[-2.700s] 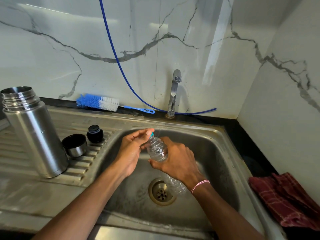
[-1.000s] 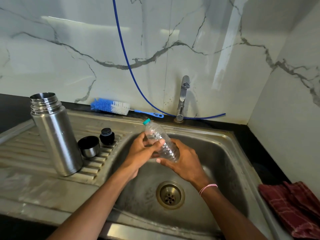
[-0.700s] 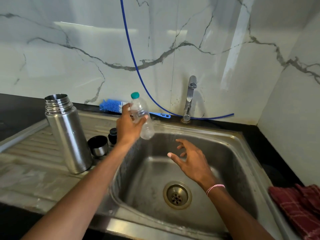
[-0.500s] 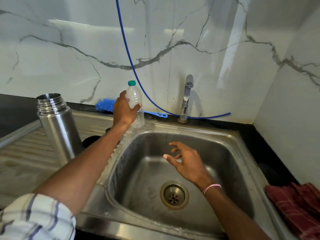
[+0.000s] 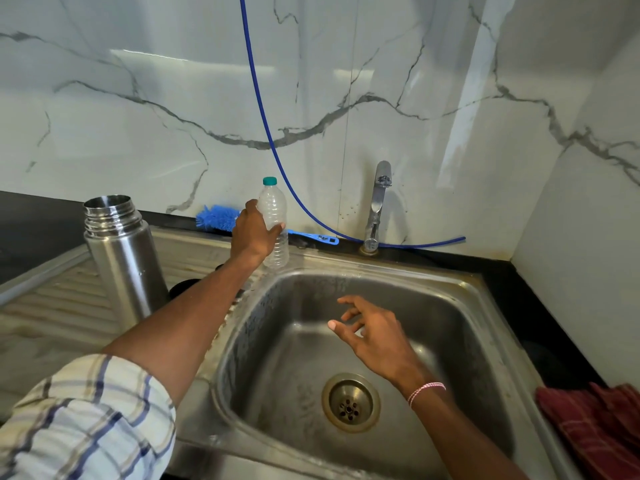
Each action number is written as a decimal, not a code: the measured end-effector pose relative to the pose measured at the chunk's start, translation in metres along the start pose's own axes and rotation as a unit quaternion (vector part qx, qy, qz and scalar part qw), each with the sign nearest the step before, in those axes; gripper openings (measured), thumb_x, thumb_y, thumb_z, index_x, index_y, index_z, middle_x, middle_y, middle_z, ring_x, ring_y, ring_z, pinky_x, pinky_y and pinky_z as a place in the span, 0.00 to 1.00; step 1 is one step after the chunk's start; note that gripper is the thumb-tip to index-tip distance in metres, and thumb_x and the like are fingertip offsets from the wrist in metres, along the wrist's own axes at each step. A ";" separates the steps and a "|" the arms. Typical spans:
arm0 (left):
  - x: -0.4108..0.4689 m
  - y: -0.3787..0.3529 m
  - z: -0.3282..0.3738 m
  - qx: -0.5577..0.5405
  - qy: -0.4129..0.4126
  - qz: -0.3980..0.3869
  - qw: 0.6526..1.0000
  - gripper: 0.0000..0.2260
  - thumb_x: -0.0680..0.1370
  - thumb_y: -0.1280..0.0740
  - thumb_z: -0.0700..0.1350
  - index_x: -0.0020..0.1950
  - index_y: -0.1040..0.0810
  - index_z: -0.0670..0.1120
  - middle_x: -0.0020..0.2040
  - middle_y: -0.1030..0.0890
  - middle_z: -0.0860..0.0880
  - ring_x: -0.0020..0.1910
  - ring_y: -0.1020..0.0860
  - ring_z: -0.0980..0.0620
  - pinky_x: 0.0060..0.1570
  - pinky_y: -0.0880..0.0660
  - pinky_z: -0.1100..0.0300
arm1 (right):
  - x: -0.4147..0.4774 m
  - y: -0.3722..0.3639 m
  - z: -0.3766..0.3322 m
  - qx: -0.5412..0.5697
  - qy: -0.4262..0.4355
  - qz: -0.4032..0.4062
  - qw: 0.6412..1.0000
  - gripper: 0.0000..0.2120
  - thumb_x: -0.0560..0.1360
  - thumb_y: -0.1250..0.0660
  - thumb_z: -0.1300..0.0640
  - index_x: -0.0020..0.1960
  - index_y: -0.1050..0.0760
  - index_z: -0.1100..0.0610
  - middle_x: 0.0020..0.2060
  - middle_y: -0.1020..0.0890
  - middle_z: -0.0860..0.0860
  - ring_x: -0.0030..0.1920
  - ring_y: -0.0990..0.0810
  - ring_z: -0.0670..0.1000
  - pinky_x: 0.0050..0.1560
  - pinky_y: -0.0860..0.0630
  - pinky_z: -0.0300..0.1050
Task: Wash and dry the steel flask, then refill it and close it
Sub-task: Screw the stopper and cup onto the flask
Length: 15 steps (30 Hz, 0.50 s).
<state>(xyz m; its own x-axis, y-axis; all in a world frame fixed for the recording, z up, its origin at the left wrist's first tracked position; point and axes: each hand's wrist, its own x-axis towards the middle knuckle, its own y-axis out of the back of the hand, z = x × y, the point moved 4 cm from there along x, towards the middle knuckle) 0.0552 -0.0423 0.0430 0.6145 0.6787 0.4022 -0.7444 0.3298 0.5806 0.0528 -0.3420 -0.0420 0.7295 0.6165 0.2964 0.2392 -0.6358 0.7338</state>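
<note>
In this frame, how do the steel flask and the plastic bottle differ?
The steel flask is opaque metal; the plastic bottle is clear. The flask's mouth is open with no lid on, while the bottle wears a green cap. The flask stands free on the drainboard; the bottle is gripped by the left hand. Both are upright.

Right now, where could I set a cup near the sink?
Free: the drainboard in front of the steel flask; the sink rim right of the tap. Crowded: where the left hand holds the plastic bottle by the bottle brush.
</note>
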 end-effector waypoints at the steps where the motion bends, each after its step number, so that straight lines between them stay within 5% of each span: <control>1: 0.000 0.001 0.000 0.003 -0.002 -0.001 1.000 0.32 0.75 0.24 0.50 0.73 0.33 0.42 0.65 0.23 0.42 0.63 0.24 0.40 0.60 0.26 0.45 | 0.001 0.000 -0.001 0.000 0.002 0.000 1.000 0.24 0.76 0.31 0.34 0.70 0.27 0.40 0.52 0.18 0.39 0.49 0.18 0.41 0.54 0.17 0.47; 8: -0.009 0.003 0.005 0.052 0.008 -0.015 0.998 0.33 0.74 0.23 0.49 0.73 0.34 0.42 0.65 0.24 0.40 0.61 0.23 0.38 0.57 0.24 0.43 | 0.001 0.000 -0.001 0.004 -0.001 -0.009 1.000 0.24 0.77 0.31 0.35 0.70 0.28 0.40 0.51 0.18 0.39 0.49 0.18 0.40 0.54 0.17 0.47; 12: -0.036 0.027 0.027 0.045 0.030 0.014 0.998 0.38 0.76 0.24 0.49 0.80 0.41 0.43 0.72 0.29 0.41 0.69 0.27 0.38 0.62 0.27 0.43 | 0.001 0.001 -0.001 0.008 -0.001 -0.013 1.000 0.23 0.77 0.30 0.36 0.70 0.27 0.40 0.49 0.17 0.39 0.48 0.17 0.40 0.53 0.17 0.46; 15: -0.091 0.061 0.051 -0.063 -0.073 0.087 0.992 0.29 0.76 0.26 0.45 0.76 0.32 0.47 0.69 0.24 0.47 0.67 0.25 0.46 0.66 0.27 0.48 | 0.001 0.003 -0.002 0.001 0.001 -0.010 1.000 0.18 0.78 0.29 0.40 0.66 0.23 0.42 0.45 0.16 0.41 0.46 0.17 0.39 0.52 0.17 0.43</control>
<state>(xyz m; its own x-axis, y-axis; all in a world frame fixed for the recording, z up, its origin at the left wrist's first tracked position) -0.0330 -0.1172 0.0775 0.4979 0.6336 0.5922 -0.8638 0.3014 0.4037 0.0524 -0.3423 -0.0381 0.7233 0.6298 0.2832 0.2548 -0.6245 0.7383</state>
